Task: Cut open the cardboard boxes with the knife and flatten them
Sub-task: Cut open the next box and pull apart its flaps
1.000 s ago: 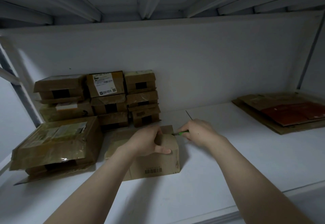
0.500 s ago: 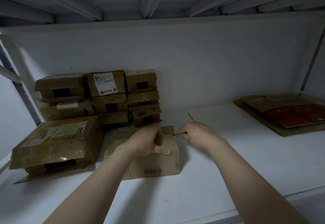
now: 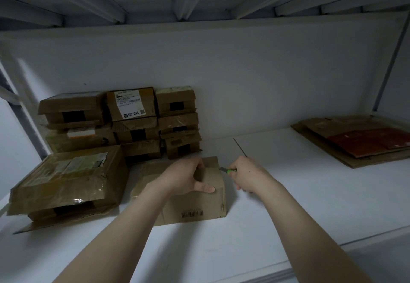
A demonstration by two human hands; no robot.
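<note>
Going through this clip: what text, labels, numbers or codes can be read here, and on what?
Nothing reads clearly.
White shipping label on the top middle box: print and a square code, too blurred.
Barcode on the front of the held box: digits too small.
Label on the large taped box: blurred under tape.
Red flattened cardboard: faint marks, unreadable.

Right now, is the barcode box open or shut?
Shut: barcode box top lies flat under the left hand, knife at its right edge.
</note>
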